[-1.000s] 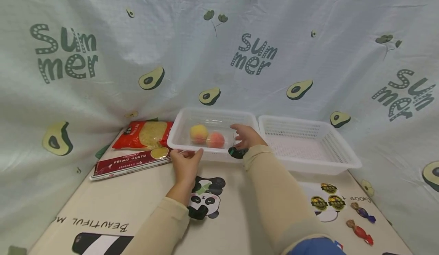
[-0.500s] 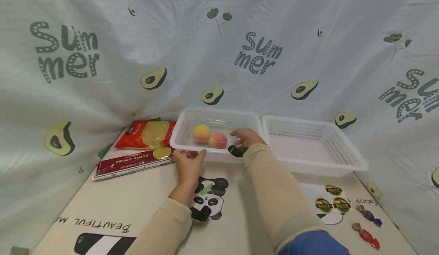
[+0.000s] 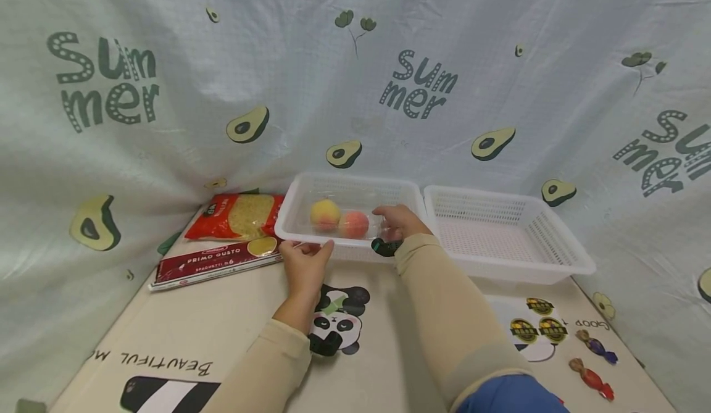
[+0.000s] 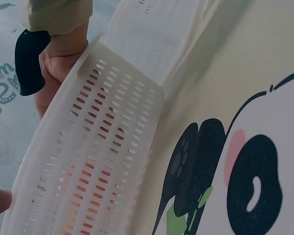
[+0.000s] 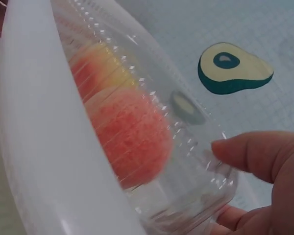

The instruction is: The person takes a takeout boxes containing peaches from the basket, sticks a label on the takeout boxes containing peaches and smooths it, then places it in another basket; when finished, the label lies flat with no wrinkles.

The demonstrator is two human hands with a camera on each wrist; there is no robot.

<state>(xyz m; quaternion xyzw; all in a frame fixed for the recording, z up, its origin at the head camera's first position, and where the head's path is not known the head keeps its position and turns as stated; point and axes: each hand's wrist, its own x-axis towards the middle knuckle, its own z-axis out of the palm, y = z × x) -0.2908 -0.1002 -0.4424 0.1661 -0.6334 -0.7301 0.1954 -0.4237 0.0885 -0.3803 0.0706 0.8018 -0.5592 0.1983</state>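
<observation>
Your right hand, which hovered open a second ago, now curls around the clear plastic clamshell of two peaches inside the left white basket, while your left hand still grips that basket's near rim, steadying it.

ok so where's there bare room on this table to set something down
Free: the whole right basket, and the tabletop between the spaghetti box and the left hand. Crowded: the left basket, where the right hand holds a clear container with two peaches, and the corner near the wrapped candies.
</observation>
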